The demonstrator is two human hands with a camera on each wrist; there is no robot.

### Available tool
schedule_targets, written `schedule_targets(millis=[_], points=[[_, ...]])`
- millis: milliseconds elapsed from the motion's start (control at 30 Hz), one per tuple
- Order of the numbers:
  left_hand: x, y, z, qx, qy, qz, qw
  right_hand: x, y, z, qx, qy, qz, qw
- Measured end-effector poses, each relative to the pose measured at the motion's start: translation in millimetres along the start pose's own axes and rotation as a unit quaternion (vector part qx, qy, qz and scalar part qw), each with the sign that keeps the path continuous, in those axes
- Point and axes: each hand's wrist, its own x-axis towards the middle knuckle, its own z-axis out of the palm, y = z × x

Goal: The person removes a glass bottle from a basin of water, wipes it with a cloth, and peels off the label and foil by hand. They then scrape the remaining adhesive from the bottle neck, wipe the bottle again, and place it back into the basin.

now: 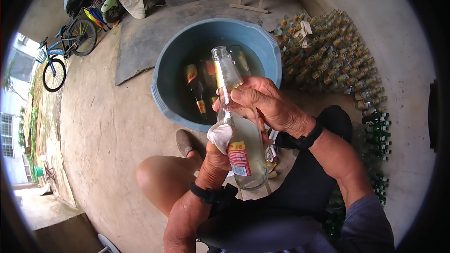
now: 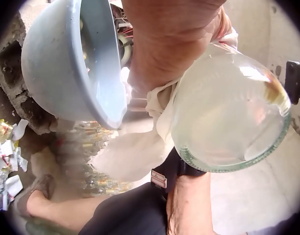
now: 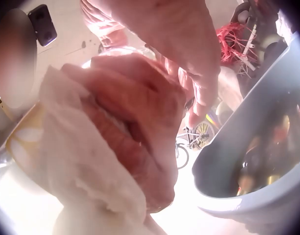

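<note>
Head view: your left hand grips the lower body of a clear glass bottle, with a white cloth bunched over the thumb, right beside the red-and-yellow barcode label. Your right hand is closed round the neck and shoulder, thumb across the front. Long axis runs from the base, near your lap, out to the open mouth over the blue tub. So the right hand is nearer the mouth, the left nearer the label and base. More bottles lie in the tub's water; a dense crowd of bottles stands to the right of it.

Left wrist view: the bottle's round base faces this camera, just beside your left hand. Cloth hangs down next to the glass; tub rim is off to the other side. Left fingertips are hidden here, so I can't tell their exact placement.

Right wrist view: your left hand fills the middle, fingers bent, cloth draped in front and partly over the bottle (blurry, washed out, sorry). Your right hand's fingertips are hard to make out, so their contact can't be judged from this one.
</note>
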Motion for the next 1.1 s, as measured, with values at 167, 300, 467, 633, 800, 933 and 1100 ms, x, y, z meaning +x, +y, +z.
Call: schedule_targets(millis=[167,300,467,633,800,933,1100], points=[[4.8,-1.4,-3.5,0.053,0.015,-0.003,0.998,-1.5,0.1,0.0,-0.035,0.058,-0.005,0.998],[13.9,9.0,18.8,0.219,0.149,0.045,0.963,-3.5,-3.7,0.3,-0.066,0.086,-0.031,0.994],[18.7,11.8,21.7,0.355,0.174,0.045,0.917,0.1,2.7,-8.2,-0.067,0.102,-0.002,0.993],[12.1,11.4,21.5,0.292,0.211,0.069,0.930,9.2,4.6,-17.1,-0.091,0.063,0.040,0.993],[4.8,23.6,21.7,0.271,0.287,0.068,0.916,29.3,6.3,-35.5,-0.140,0.104,0.108,0.979],[-7.6,39.8,14.4,0.254,0.316,0.107,0.908,48.7,12.1,-54.8,-0.286,0.090,0.149,0.942],[-22.1,47.0,4.5,0.218,0.330,0.120,0.911,93.2,45.3,-93.9,-0.418,0.060,0.210,0.882]])
